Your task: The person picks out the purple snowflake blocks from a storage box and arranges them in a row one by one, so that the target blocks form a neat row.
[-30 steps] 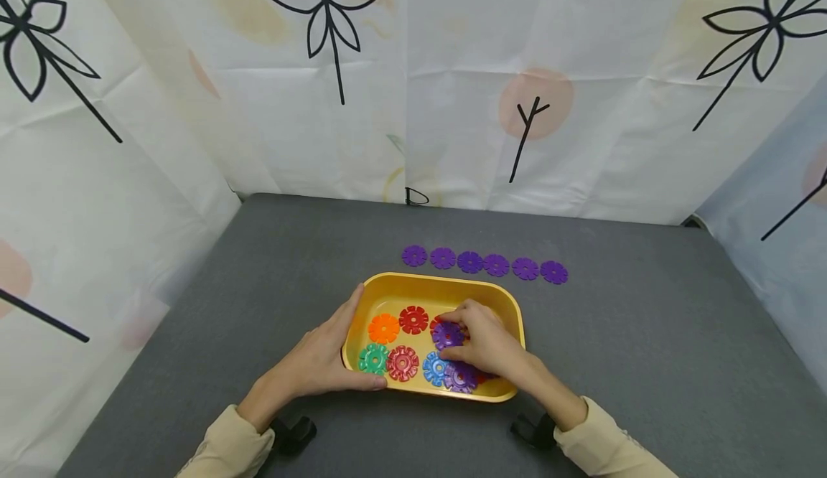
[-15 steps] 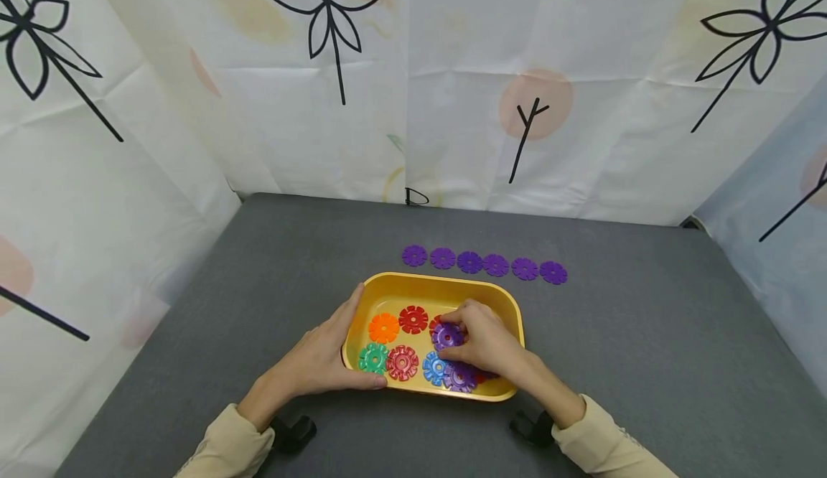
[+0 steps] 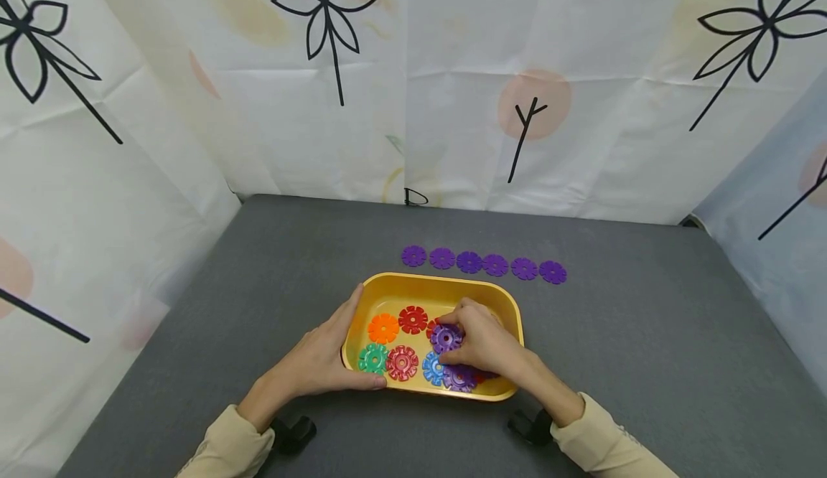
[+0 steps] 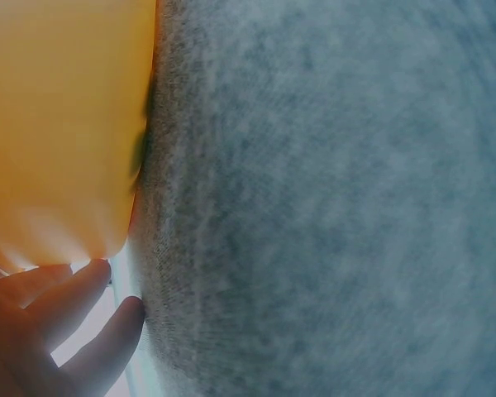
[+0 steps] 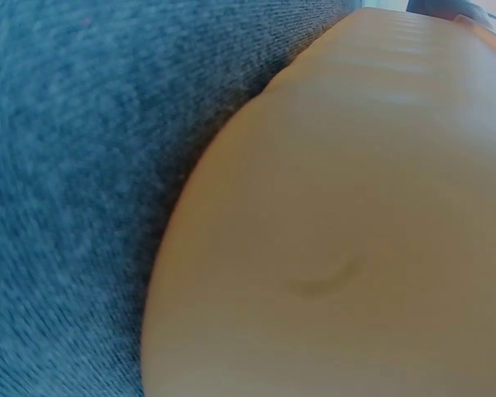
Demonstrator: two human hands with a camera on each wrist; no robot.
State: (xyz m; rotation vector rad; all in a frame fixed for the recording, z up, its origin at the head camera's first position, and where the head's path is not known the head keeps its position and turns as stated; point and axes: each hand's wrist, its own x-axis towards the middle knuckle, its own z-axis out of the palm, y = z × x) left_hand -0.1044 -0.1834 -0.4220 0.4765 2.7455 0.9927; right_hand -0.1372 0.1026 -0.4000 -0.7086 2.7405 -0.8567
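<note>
A yellow plastic tray (image 3: 426, 282) holds flower-shaped plastic discs. My left hand (image 3: 316, 356) grips its left end, thumb along the near wall and fingers round the far corner. The left wrist view shows those fingers (image 4: 83, 310) against the tray's outer wall (image 4: 58, 124). Inside the tray's right half, my right hand (image 3: 487, 338) pinches a purple disc (image 3: 444, 338) between thumb and fingers. Under and beside that hand lie a blue disc (image 3: 433, 368) and another purple disc (image 3: 459, 377). Only the tray's outside (image 5: 339, 207) fills the right wrist view; the right hand's fingers are hidden there.
Orange (image 3: 384, 328), green (image 3: 372, 359) and two red discs, one farther back (image 3: 413, 319) and one nearer (image 3: 402, 363), lie in the tray's left half. Behind the tray, several purple discs (image 3: 495, 265) form a row on the grey table (image 3: 310, 248). Printed curtains (image 3: 452, 105) surround the table.
</note>
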